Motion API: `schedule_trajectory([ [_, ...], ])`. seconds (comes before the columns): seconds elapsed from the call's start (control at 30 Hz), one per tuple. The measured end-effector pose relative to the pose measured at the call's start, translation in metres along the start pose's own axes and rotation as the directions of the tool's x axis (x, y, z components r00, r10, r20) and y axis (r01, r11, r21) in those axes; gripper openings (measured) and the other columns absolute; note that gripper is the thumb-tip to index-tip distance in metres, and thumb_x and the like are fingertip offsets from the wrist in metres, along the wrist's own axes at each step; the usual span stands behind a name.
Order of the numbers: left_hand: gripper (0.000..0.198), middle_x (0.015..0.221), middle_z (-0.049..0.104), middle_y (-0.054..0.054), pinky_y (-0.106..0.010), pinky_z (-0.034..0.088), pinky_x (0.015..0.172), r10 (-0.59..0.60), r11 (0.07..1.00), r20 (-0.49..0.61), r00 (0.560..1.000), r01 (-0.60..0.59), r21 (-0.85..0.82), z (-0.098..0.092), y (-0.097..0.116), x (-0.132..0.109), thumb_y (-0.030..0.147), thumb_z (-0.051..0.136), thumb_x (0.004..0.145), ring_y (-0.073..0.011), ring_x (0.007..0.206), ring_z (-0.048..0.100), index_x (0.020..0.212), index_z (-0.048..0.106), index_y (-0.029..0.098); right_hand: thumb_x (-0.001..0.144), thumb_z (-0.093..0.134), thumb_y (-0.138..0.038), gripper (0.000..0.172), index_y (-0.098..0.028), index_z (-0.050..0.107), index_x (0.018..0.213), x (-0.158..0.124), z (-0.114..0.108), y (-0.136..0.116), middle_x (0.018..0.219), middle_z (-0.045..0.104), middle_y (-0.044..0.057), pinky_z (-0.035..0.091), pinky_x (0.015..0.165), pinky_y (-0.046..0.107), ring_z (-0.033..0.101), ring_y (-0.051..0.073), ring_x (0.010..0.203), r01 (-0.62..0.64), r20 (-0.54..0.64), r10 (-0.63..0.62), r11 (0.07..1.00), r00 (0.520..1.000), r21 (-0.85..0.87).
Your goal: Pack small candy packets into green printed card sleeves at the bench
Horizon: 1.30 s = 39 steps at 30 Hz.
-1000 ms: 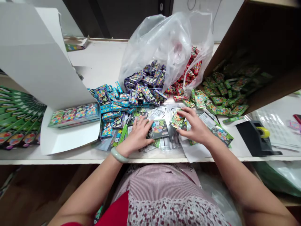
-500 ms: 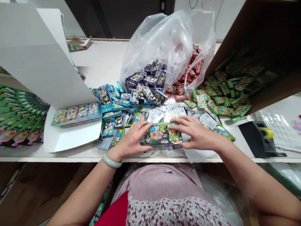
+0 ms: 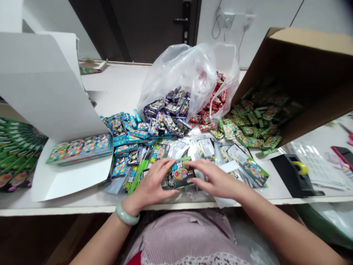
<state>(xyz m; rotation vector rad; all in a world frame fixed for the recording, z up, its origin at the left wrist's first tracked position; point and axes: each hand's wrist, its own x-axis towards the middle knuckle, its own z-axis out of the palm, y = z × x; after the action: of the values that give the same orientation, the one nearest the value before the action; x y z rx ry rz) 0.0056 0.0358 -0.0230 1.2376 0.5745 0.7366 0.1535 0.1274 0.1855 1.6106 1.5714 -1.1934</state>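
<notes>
My left hand [image 3: 152, 183], with a pale jade bangle [image 3: 127, 215] on the wrist, and my right hand [image 3: 216, 180] grip a small printed black-and-green snack pack [image 3: 179, 175] between them from either side. Under and behind my hands lie loose foil-backed packets [image 3: 204, 148]. A white display box [image 3: 79, 147] at the left holds a row of colourful packs. Further back are piles of blue packets [image 3: 124, 129], purple packets [image 3: 165, 114] and red packets [image 3: 212, 110], with green packets [image 3: 253, 127] spilling from a tipped cardboard box [image 3: 292, 73].
A clear plastic bag [image 3: 182, 77] stands behind the piles. Fanned green cards [image 3: 16, 154] lie at the far left. A black tape dispenser [image 3: 292, 173], a plastic sheet [image 3: 317, 165] and a phone [image 3: 342, 154] are at the right. The white table's front edge [image 3: 68, 209] runs close to my body.
My hands have drawn closer together around the pack, which looks narrower than before. The view has tilted upward, bringing the door and wall into sight.
</notes>
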Motion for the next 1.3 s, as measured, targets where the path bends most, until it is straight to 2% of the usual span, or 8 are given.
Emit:
schedule_trajectory([
  [0.1,0.092,0.139,0.042,-0.013,-0.052,0.042,0.106,-0.025,0.999,-0.004,1.0,0.025,0.021,-0.001,-0.005,-0.001,0.041,0.075,0.074,-0.0329,0.128,0.043,0.148,0.022,0.029,0.093,0.052,-0.03,0.042,-0.024,0.048,0.135,0.018,-0.009,0.023,0.115,0.068,0.006,0.05,0.09,0.035,0.063,0.018,0.102,-0.061,-0.002,0.061,0.997,0.998,0.046],
  [0.23,0.091,0.14,0.041,-0.012,-0.053,0.042,0.105,-0.087,0.993,-0.054,0.995,0.091,0.076,-0.009,-0.015,-0.003,0.041,0.074,0.075,-0.0336,0.127,0.045,0.149,0.021,0.032,0.095,0.045,-0.023,0.028,-0.018,0.063,0.116,0.059,-0.041,0.096,0.11,0.07,0.008,0.047,0.088,0.032,0.063,0.019,0.099,-0.386,-0.259,0.315,0.874,0.913,-0.295],
  [0.43,0.092,0.143,0.041,-0.013,-0.052,0.045,0.104,-0.094,0.99,-0.058,0.994,0.1,0.1,-0.007,-0.018,-0.006,0.045,0.073,0.075,-0.0345,0.128,0.046,0.149,0.02,0.032,0.09,0.045,-0.012,0.025,-0.011,0.067,0.102,0.101,-0.05,0.16,0.112,0.065,0.021,0.034,0.097,0.044,0.052,0.029,0.111,-0.438,-0.321,0.318,0.782,0.892,-0.444],
  [0.83,0.09,0.137,0.046,-0.01,-0.046,0.046,0.103,-0.122,0.99,-0.083,0.989,0.127,0.057,-0.013,-0.028,-0.011,0.046,0.072,0.076,-0.0303,0.124,0.051,0.149,0.023,0.032,0.092,0.05,-0.042,0.031,-0.017,0.061,0.104,0.054,-0.036,0.121,0.086,0.07,0.006,0.045,0.064,0.028,0.064,0.02,0.075,-0.49,-0.264,0.418,0.799,0.869,-0.348],
  [1.0,0.087,0.14,0.044,-0.011,-0.048,0.044,0.104,-0.119,0.99,-0.059,0.991,0.123,0.063,-0.007,-0.019,-0.01,0.047,0.071,0.076,-0.032,0.125,0.049,0.149,0.026,0.03,0.075,0.072,-0.042,0.064,-0.012,0.05,0.127,0.057,-0.027,0.099,0.093,0.071,0.017,0.046,0.069,0.037,0.066,0.032,0.084,-0.56,-0.273,0.489,0.738,0.828,-0.377],
  [1.1,0.087,0.139,0.045,-0.012,-0.049,0.043,0.105,-0.119,0.991,-0.055,0.991,0.123,0.06,-0.007,-0.018,-0.014,0.048,0.072,0.076,-0.0328,0.126,0.048,0.148,0.026,0.031,0.082,0.064,-0.05,0.07,-0.013,0.041,0.136,0.06,-0.033,0.097,0.092,0.071,0.013,0.048,0.071,0.036,0.067,0.028,0.084,-0.549,-0.238,0.498,0.794,0.834,-0.261],
  [1.2,0.086,0.137,0.046,-0.011,-0.048,0.044,0.103,-0.135,0.99,-0.055,0.989,0.137,0.044,-0.01,-0.02,-0.021,0.049,0.071,0.077,-0.032,0.124,0.049,0.148,0.027,0.032,0.083,0.065,-0.045,0.063,-0.014,0.043,0.134,0.049,-0.043,0.103,0.107,0.069,0.013,0.048,0.083,0.037,0.065,0.025,0.096,-0.449,-0.151,0.426,0.873,0.892,-0.189],
  [1.3,0.085,0.137,0.045,-0.01,-0.048,0.044,0.103,-0.14,0.989,-0.044,0.989,0.142,0.043,-0.011,-0.021,-0.023,0.049,0.07,0.077,-0.0313,0.124,0.049,0.148,0.026,0.032,0.064,0.081,-0.044,0.078,-0.015,0.05,0.13,0.034,-0.04,0.11,0.134,0.053,0.018,0.038,0.102,0.046,0.048,0.033,0.126,-0.307,-0.017,0.321,0.889,0.947,-0.341],
])
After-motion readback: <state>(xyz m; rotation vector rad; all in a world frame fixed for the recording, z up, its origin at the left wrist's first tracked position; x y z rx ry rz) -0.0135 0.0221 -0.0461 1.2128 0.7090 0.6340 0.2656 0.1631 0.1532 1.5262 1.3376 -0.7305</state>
